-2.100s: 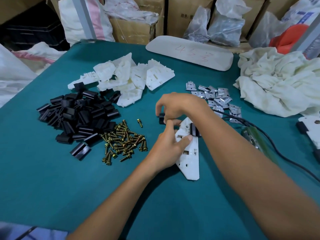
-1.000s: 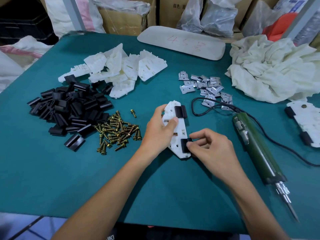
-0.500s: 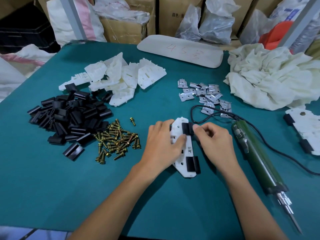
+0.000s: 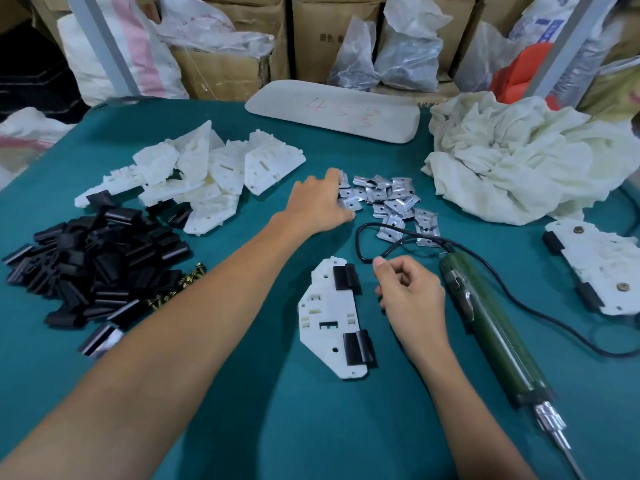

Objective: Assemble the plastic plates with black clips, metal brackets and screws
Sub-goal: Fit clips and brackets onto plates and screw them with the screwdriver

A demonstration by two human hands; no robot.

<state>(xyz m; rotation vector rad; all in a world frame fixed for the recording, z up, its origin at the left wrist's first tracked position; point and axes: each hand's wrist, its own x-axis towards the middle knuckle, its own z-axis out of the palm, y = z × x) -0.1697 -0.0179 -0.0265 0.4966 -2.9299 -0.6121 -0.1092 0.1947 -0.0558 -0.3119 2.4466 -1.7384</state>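
While the left hand [image 4: 317, 202] is stretched out to the heap of small silver metal brackets [image 4: 391, 202], the white plastic plate [image 4: 329, 317] lies flat mid-table on the teal table cover [image 4: 242, 410], with neither hand touching it. Two black plastic clips sit on its right edge: far clip [image 4: 346, 277], near clip [image 4: 358, 348]. Left fingertips are on the near-left edge of the bracket heap; can't tell whether they've pinched one or are just resting there. Right hand [image 4: 408, 292] hovers just right of the plate, fingers loosely curled, nothing visible in it. Just beyond that hand lies a green electric screwdriver [image 4: 495, 334], bit pointing at the near table edge. Left of the plate: pile of loose black clips [image 4: 97, 258], with brass screws [image 4: 162, 299] beside it, mostly hidden behind the left forearm. Stack of bare white plates [image 4: 207, 171] sits behind the clips. Far right, a second white plate with clips and screws fitted [image 4: 595, 268]. Crumpled cream cloth [image 4: 519, 157] behind it, and a long grey pad with red writing [image 4: 332, 110] at the back edge.
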